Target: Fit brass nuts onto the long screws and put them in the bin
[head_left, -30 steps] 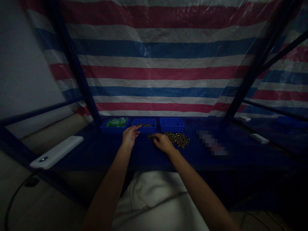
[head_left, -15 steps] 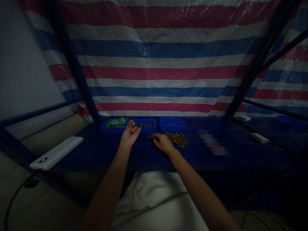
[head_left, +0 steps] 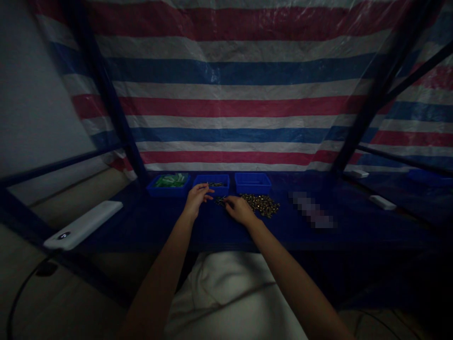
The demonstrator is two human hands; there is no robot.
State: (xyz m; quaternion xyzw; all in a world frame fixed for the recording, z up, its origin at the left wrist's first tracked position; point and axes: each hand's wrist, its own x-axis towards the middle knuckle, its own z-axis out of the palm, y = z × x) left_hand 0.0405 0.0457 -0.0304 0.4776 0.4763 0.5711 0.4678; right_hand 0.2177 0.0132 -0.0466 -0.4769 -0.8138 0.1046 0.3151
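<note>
On the dark blue table, my left hand (head_left: 197, 200) hovers just in front of the middle blue tray (head_left: 212, 180), its fingers stretched toward a few small metal parts (head_left: 220, 200) lying between my hands. My right hand (head_left: 239, 209) rests on the table with curled fingertips touching those parts, at the left end of a heap of small brass-coloured pieces (head_left: 262, 204). What the right fingers pinch, if anything, is too small and dark to name.
Three blue trays stand in a row at the back: the left tray (head_left: 169, 185) holds green pieces, the right tray (head_left: 252, 183) looks bare. A white power bank (head_left: 83, 223) lies at the left. White blocks (head_left: 381, 202) sit at right. Dark frame posts and a striped tarp surround the table.
My left hand came back from the middle tray, dropped and stretched its fingers right toward the small parts. My right hand has stayed in place.
</note>
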